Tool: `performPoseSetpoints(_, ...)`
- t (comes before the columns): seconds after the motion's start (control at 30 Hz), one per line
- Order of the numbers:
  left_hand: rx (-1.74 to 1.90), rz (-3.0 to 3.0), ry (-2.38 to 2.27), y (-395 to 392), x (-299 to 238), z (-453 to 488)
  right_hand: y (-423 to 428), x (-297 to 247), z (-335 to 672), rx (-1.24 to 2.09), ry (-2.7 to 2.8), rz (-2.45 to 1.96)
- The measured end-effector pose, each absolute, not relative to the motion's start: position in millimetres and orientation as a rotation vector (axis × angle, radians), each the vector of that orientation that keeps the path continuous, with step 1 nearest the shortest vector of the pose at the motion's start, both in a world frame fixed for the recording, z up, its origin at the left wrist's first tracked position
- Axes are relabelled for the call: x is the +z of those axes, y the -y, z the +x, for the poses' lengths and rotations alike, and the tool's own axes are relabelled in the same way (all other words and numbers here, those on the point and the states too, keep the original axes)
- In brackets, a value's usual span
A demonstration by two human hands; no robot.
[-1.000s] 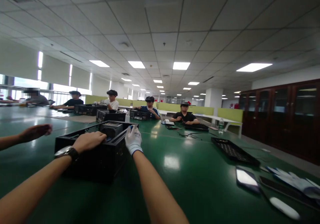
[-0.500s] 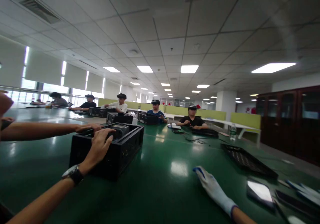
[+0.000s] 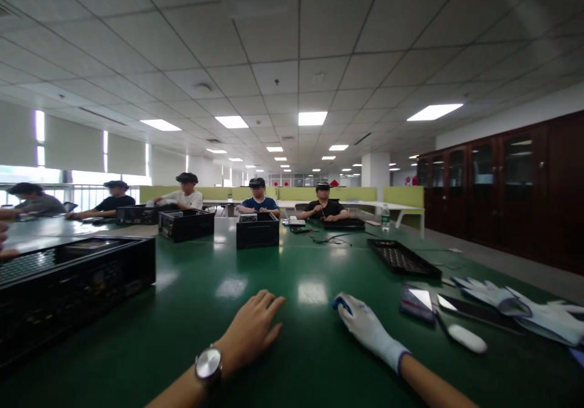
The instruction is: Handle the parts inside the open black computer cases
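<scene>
My left hand (image 3: 252, 329), bare with a wristwatch (image 3: 208, 365), lies flat on the green table (image 3: 191, 329), fingers stretched out and holding nothing. My right hand (image 3: 362, 326) wears a white glove with a blue fingertip and rests palm down on the table, also holding nothing. A black perforated case (image 3: 68, 283) stands at the left, apart from both hands. Another person's fingers (image 3: 5, 238) show at the left edge beside that case.
To the right lie a phone (image 3: 417, 301), a dark flat tablet (image 3: 474, 311), a white oblong object (image 3: 466, 338), white gloves (image 3: 520, 307) and a black perforated panel (image 3: 401, 257). Several seated people work at more black cases (image 3: 258, 231) farther along the table. Dark wooden cabinets (image 3: 502, 183) line the right wall.
My left hand came off the black case and now lies flat on the table. The case now sits farther left. My gloved right hand stays on the table.
</scene>
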State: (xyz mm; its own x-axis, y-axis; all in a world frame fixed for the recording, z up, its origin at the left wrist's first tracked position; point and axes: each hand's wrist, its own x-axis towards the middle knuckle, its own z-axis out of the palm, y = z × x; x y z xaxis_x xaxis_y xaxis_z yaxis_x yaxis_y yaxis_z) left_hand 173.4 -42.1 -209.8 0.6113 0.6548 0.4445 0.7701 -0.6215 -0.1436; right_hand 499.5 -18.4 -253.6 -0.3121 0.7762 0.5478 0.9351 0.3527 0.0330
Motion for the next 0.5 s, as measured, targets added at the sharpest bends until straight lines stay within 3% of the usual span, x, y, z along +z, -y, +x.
performPoseSetpoints(0.3, -0.516, -2.272, 1.444, -106, -120, 174, 23, -249, 484, -0.387, 2.352, -1.548)
performPoseSetpoints(0.5, -0.465, -2.190, 1.603, -199, -101, 169, 40, -264, 495, -0.207, 2.541, -1.303)
